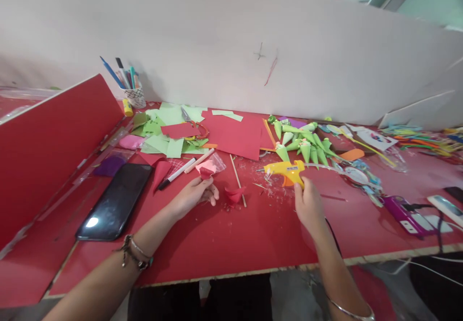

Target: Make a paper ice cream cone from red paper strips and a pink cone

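Note:
My right hand (310, 204) is wrapped round the handle of a yellow hot glue gun (284, 168), whose nozzle points left above the table. Between the fingertips of my left hand (198, 193) is a small red paper piece (207, 172). Just behind it lies a clear plastic bag (218, 161) with something pink in it. A curled red paper piece (235, 195) rests on the table between my hands, by a thin wooden stick (238, 178). Left of my left hand lie a black-capped white marker (177, 174) and a red paper cone (160, 174).
A black phone (115, 200) lies at left before an upright red board (61, 152). Green paper scraps (162, 142), red sheets (231, 135) and several green paper cones (304, 145) line the back. A pen cup (134, 96) stands by the wall. A purple power strip (405, 215) with cables sits at right.

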Tool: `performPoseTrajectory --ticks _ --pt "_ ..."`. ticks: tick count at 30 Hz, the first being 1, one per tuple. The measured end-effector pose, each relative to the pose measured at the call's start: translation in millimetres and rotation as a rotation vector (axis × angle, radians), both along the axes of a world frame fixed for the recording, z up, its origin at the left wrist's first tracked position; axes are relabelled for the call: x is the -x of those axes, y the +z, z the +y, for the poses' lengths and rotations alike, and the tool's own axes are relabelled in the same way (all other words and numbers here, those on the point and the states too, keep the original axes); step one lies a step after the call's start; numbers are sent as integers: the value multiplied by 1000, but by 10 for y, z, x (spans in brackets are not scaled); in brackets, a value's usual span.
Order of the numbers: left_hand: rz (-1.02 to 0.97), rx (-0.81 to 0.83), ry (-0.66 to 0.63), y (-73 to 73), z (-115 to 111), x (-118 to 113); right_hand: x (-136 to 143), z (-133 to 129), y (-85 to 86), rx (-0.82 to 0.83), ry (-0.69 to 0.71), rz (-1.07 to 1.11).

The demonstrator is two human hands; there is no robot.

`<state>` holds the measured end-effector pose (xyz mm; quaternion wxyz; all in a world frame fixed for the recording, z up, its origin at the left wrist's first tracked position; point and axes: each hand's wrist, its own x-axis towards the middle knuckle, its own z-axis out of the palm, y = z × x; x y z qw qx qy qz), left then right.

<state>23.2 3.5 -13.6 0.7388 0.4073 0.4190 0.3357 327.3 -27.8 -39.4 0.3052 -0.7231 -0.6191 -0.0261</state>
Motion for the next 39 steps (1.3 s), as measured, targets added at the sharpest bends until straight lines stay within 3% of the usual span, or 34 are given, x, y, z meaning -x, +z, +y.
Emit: performPoseTrajectory --ticks 4,10,21,39 --pt "134 -66 -46 55 -18 4 -199 18 -90 -19 -75 85" --pt "325 -124 -89 149 -57 79 -432 126 -196 -9 -19 254" --pt "647 -245 -123 59 -122 79 -291 57 -70 -9 60 192" --pt "673 -219 -172 117 -71 106 -250 10 -50 -6 22 11"
